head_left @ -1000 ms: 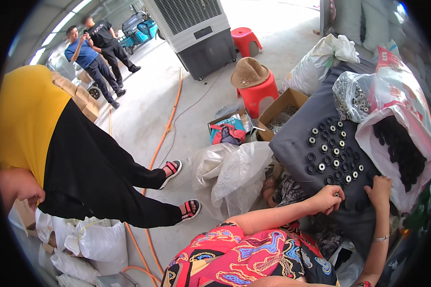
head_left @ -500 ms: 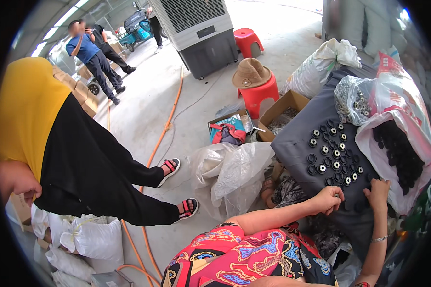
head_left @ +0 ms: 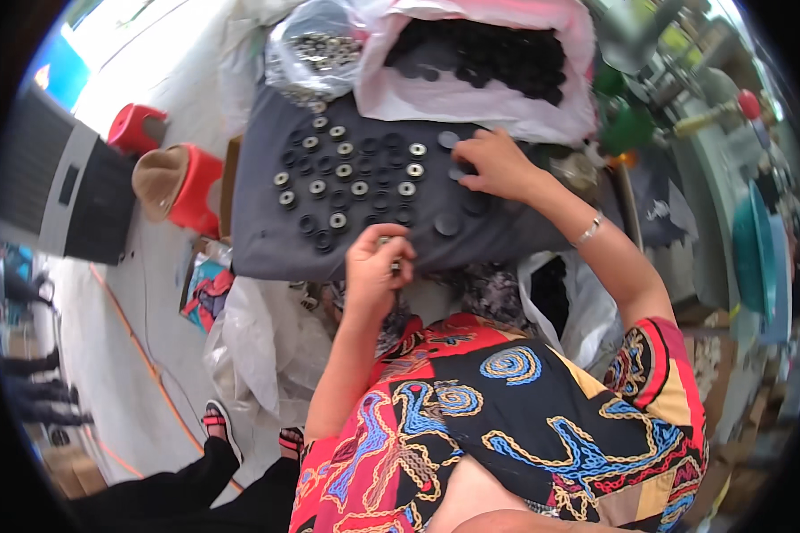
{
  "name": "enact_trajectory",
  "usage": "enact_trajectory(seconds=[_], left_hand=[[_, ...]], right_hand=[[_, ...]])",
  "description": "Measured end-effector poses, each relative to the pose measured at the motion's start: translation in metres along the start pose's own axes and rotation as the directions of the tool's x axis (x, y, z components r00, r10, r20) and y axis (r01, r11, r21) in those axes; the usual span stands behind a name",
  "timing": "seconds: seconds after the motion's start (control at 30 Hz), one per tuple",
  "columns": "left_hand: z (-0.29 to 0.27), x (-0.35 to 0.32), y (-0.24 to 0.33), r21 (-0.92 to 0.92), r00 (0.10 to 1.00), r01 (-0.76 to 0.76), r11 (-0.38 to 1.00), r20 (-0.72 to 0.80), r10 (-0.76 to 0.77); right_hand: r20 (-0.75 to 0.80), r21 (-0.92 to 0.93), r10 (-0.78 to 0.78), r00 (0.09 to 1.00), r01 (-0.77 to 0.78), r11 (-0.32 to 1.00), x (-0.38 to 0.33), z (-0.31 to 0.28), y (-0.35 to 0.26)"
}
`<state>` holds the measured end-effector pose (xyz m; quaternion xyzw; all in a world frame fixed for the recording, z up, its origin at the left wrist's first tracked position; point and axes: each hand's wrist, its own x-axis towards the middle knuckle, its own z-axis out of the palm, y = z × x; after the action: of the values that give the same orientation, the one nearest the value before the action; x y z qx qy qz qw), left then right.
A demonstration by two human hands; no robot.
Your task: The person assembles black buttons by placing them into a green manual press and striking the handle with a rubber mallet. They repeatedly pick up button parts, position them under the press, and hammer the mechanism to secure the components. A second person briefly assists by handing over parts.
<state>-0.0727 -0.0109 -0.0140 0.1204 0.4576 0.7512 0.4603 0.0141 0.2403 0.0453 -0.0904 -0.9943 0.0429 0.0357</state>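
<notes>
Swung round since the earlier frame, the view now sets the table (head_left: 267, 255) in its upper middle instead of at its right. Over the near edge, the left grip (head_left: 376, 271) is curled closed round small metal pieces (head_left: 395, 266). Toward the right edge, the right grip (head_left: 500, 167) has its fingers bent at 1 of the black discs (head_left: 446, 224); I cannot tell how far they part or whether they have hold. Black rings (head_left: 308, 216), some with metal centres (head_left: 317, 187), spread leftward from the middle. At the far edge sit a sack (head_left: 471, 108) and a clear bag (head_left: 329, 83). If the left grip loosens, its load could drop off the near edge; a dragging right wrist could scatter the discs; a tugged sack could spill
</notes>
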Motion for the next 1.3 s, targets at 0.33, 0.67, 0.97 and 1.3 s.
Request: enact_trajectory(seconds=[0.33, 0.67, 0.97, 1.3], left_hand=[[-0.008, 0.006, 0.004, -0.002, 0.999, -0.028, 1.000, -0.021, 0.028], [-0.002, -0.001, 0.011, 0.023, 0.999, -0.023, 0.999, -0.029, 0.024], [-0.001, -0.002, 0.011, 0.044, 1.000, -0.015, 0.999, -0.026, 0.016], [-0.004, 0.001, 0.008, 0.073, 0.999, -0.025, 0.997, -0.037, 0.027]], right_hand=[[-0.054, 0.180, -0.017, 0.998, 0.026, 0.983, 0.020, -0.005, 0.001], [0.007, -0.016, -0.057, 0.998, 0.057, 0.998, 0.061, 0.000, -0.014], [0.075, -0.194, 0.008, 0.997, 0.007, 0.981, 0.072, 0.003, -0.013], [-0.085, -0.207, -0.311, 0.947, 0.288, 0.935, 0.024, 0.010, -0.031]])
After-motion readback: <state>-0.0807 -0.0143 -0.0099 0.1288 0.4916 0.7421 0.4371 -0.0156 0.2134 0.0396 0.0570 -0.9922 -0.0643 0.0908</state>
